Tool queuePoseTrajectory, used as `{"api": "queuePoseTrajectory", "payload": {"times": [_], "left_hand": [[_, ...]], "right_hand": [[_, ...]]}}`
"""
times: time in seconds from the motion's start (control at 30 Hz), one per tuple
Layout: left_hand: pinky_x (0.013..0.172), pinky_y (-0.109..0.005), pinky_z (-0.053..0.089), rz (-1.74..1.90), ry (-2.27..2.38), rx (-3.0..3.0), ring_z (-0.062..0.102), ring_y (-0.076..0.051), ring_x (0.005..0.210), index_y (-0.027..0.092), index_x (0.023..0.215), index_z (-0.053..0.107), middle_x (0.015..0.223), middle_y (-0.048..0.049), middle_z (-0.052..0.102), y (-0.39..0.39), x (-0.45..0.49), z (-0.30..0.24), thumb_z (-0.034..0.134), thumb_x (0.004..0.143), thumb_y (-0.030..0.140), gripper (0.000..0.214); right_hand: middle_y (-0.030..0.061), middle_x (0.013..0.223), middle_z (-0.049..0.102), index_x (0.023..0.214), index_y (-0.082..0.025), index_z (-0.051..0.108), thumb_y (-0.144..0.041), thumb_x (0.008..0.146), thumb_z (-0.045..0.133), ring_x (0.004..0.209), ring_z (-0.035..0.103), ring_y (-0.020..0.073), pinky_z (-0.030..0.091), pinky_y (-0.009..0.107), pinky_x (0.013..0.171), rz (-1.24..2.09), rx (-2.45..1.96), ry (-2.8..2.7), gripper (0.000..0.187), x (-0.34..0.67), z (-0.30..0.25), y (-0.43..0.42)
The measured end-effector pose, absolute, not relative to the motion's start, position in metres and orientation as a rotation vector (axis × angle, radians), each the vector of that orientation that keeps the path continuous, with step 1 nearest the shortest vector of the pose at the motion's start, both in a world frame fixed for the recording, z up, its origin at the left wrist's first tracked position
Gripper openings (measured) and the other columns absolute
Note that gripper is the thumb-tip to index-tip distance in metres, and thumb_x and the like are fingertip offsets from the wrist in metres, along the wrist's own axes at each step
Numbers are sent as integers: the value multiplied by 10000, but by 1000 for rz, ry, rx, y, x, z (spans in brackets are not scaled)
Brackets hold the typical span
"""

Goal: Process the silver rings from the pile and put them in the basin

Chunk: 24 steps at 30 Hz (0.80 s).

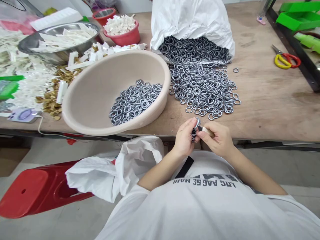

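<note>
Both hands meet just off the near edge of the worktop (262,100), in front of the person's white shirt. The left hand (183,138) has its grip closed, thumb and fingers pinched on a small bunch of metal rings (194,132), which sits between the two hands with one ring standing up at the top. The right hand (219,138) is also closed, its grip curled around a pale piece (205,129) with a dark band near its tip, and that tip touches the bunch; what the piece is cannot be told at this size. On the worktop just beyond the hands lies a wide pile of rings (202,86), spilling from the mouth of a white bag (192,20) that lies on its side. One stray ring (235,70) sits apart to the right of the pile. Left of the pile, touching its edge, stands a beige basin (100,86) tilted over the worktop's rim, with a smaller heap of rings (135,101) inside. Behind it are a red bowl (125,38) and a metal bowl (50,50), both holding white pieces. Scissors (286,60) lie far right. A red stool (37,190) stands on the floor at the left, with crumpled white plastic (120,166) resting on it.
</note>
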State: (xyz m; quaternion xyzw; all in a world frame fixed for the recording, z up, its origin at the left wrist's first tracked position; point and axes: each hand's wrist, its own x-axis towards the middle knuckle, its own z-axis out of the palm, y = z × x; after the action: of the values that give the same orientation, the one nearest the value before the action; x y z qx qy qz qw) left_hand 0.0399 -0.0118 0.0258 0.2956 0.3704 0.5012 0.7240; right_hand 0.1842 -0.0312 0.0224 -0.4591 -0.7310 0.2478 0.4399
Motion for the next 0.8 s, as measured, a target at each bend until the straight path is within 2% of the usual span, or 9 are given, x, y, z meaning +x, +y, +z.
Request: {"api": "queuePoseTrajectory", "payload": {"times": [0.2,0.37,0.43,0.5,0.57,0.63,0.7,0.8], "left_hand": [[377,-192,237,1090,862,658,377,-50,414,185,766,516,581,66,446,-13,40,25,694,849,483,357],[425,-191,268,951,720,757,383,-51,457,170,717,485,577,49,452,-22,36,29,671,875,489,401],[443,-194,280,898,639,775,386,-50,464,167,693,465,578,42,449,-25,32,31,647,899,474,412],[441,-191,280,933,646,749,394,-48,461,169,703,462,595,43,456,-23,26,32,653,897,472,407],[433,-180,285,1028,724,710,413,-44,462,172,739,482,628,45,484,-18,17,32,694,864,480,395],[428,-166,300,1128,810,672,433,-35,470,171,794,525,677,43,525,-12,7,31,734,830,474,370],[426,-156,320,1213,873,642,462,-31,490,169,856,570,735,34,569,-7,-3,29,759,810,443,337],[425,-150,354,1277,923,606,534,-44,555,168,943,613,815,12,623,-4,-12,27,784,785,393,324]], "right_hand": [[-10,680,610,725,-197,635,-395,954,625,617,496,117,342,273,613,573,-1174,-1887,303,181,24,-31],[-34,636,547,743,-200,614,-436,994,548,594,461,114,330,268,593,728,-1270,-1673,351,194,18,-17],[-37,630,501,754,-201,593,-475,997,526,601,452,121,334,266,591,709,-1320,-1565,372,199,16,-8],[-31,654,521,806,-203,611,-493,986,538,619,477,131,347,267,601,680,-1357,-1595,349,199,18,1],[-8,743,618,918,-209,656,-476,963,585,682,548,154,370,274,630,619,-1418,-1751,280,193,23,10],[37,932,710,1065,-225,679,-429,941,628,816,627,200,399,291,686,502,-1518,-1955,245,183,28,20],[75,1076,723,1158,-244,675,-400,940,627,928,661,245,422,313,733,377,-1626,-2135,272,171,32,31],[107,1115,714,1163,-246,680,-397,969,566,957,684,282,445,340,747,270,-1743,-2330,271,155,33,44]]}}
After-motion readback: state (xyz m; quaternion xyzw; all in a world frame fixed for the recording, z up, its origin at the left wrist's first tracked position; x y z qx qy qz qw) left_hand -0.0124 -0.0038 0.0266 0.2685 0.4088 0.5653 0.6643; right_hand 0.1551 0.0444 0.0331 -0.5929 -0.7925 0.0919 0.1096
